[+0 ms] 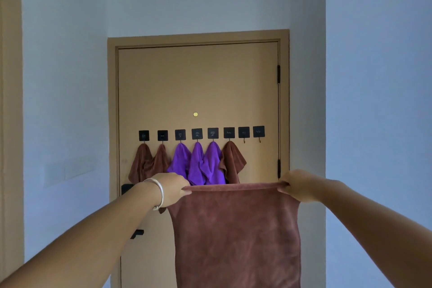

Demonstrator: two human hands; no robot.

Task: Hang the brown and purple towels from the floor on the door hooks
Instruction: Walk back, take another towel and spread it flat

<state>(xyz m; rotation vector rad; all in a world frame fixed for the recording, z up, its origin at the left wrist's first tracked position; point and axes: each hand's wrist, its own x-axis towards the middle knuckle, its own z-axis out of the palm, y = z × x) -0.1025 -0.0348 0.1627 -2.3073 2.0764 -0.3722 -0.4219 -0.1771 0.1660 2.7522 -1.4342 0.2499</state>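
A brown towel [237, 236] hangs stretched flat in front of the door [198, 86]. My left hand [174, 188] pinches its top left corner and my right hand [301, 186] pinches its top right corner. On the door runs a row of black square hooks. Three brown towels [232, 161] and three purple towels [196, 163] hang from the six hooks on the left. The two hooks at the right end [251, 133] are bare. The held towel hides the lower ends of the hung ones.
A black door handle [136, 234] and lock plate [126, 188] sit at the door's left side, partly behind my left arm. White walls flank the doorway. A silver bangle [159, 192] is on my left wrist.
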